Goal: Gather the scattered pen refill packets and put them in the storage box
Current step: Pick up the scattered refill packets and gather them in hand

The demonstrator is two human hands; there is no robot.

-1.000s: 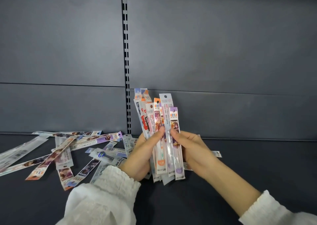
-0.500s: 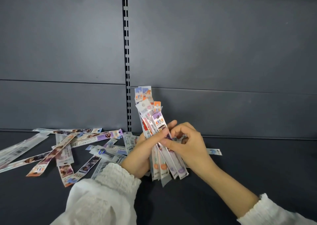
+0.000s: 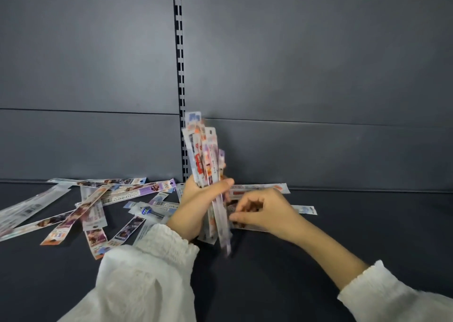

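Observation:
My left hand (image 3: 196,206) grips an upright bundle of several pen refill packets (image 3: 203,155), long thin sleeves with colourful printed headers. My right hand (image 3: 267,211) is down at the dark shelf just right of the bundle. Its fingers are curled and pinch a packet with a dark picture (image 3: 231,209) that lies flat there. More loose packets (image 3: 93,206) lie scattered in a heap to the left of my left hand. Two others (image 3: 259,188) (image 3: 306,209) lie behind my right hand near the back wall. No storage box is in view.
The dark shelf surface (image 3: 367,223) runs left to right, closed off behind by a grey panel wall (image 3: 318,76). A slotted metal upright (image 3: 180,52) stands in the wall right behind the bundle. Both my sleeves are white and ruffled.
My right hand has let go of the bundle and dropped to the shelf onto a flat packet. The bundle, fanned out a second ago, is now squared up in my left hand.

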